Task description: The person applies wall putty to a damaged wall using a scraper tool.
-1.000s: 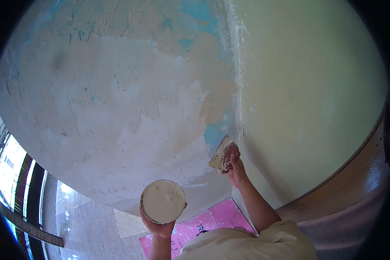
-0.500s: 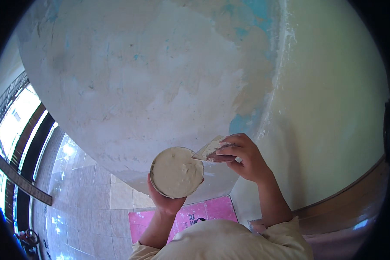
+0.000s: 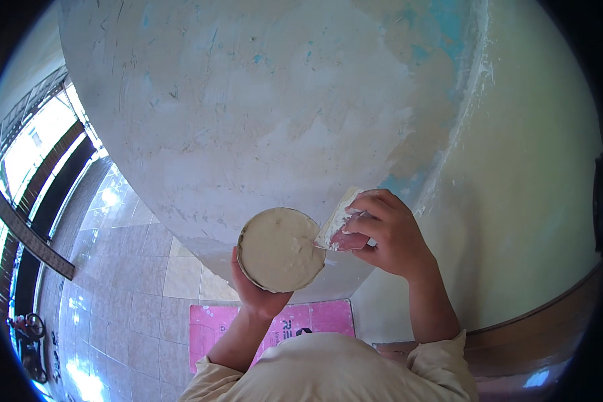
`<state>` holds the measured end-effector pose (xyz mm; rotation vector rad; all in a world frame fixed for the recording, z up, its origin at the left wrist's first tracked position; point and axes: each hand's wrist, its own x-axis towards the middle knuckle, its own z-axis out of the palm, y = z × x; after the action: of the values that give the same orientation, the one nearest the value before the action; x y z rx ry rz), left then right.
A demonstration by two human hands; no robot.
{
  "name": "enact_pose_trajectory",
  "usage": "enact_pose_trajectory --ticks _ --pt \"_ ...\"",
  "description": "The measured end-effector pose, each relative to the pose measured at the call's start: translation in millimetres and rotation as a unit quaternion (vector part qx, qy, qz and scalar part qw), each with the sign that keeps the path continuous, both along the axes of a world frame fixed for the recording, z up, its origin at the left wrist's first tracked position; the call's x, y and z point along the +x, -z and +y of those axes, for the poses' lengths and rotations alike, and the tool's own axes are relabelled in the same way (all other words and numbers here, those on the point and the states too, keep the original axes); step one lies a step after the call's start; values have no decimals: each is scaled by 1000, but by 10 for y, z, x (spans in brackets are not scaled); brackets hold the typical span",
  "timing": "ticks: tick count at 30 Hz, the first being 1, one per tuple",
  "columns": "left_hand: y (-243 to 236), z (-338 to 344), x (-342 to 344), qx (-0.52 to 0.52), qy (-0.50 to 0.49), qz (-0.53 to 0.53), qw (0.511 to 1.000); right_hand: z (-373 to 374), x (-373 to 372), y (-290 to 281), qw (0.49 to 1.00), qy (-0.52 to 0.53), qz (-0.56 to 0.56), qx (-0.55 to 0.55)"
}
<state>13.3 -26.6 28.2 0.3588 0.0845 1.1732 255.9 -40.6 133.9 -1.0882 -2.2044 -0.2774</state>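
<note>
Pinkish scraper (image 3: 342,236) overlaps the pan (image 3: 317,275) at its edge, open wall (image 3: 261,120) above.

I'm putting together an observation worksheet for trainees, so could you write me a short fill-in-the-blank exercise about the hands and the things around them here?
1. The container of pale paste is held up by the person's ____ hand.
2. In the picture, the scraper in the right hand is on the ____ side of the container.
3. The flat sheet lying below is mainly coloured ____.

Missing words: left; right; pink.
</note>
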Motion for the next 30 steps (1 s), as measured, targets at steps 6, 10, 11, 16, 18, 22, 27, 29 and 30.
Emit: enact_pose_trajectory --ticks 6,10,11,16,18,22,27,29,30 --pt "13 33 -29 -75 27 -50 996 73 -256 21 998 -18 -50 36" --pt "65 47 -48 -63 85 -168 980 99 -434 63 993 -53 -68 75" --pt "67 45 -56 -68 86 -170 979 108 -437 50 993 -55 -68 74" --pt "21 28 -116 -85 27 -66 994 179 -295 92 996 -57 31 54" --pt "15 42 -148 -85 14 -32 996 203 -210 199 996 -54 49 51" --pt "15 97 -214 -79 3 -41 996 191 -45 555 995 -22 76 60" --pt "-25 136 -258 -55 -7 -28 998 129 65 899 991 3 121 63" --pt "-12 159 -249 -62 -9 -50 997 131 119 1104 988 14 140 60" --pt "-14 164 -220 -63 3 -47 997 162 190 1359 967 5 254 -29"
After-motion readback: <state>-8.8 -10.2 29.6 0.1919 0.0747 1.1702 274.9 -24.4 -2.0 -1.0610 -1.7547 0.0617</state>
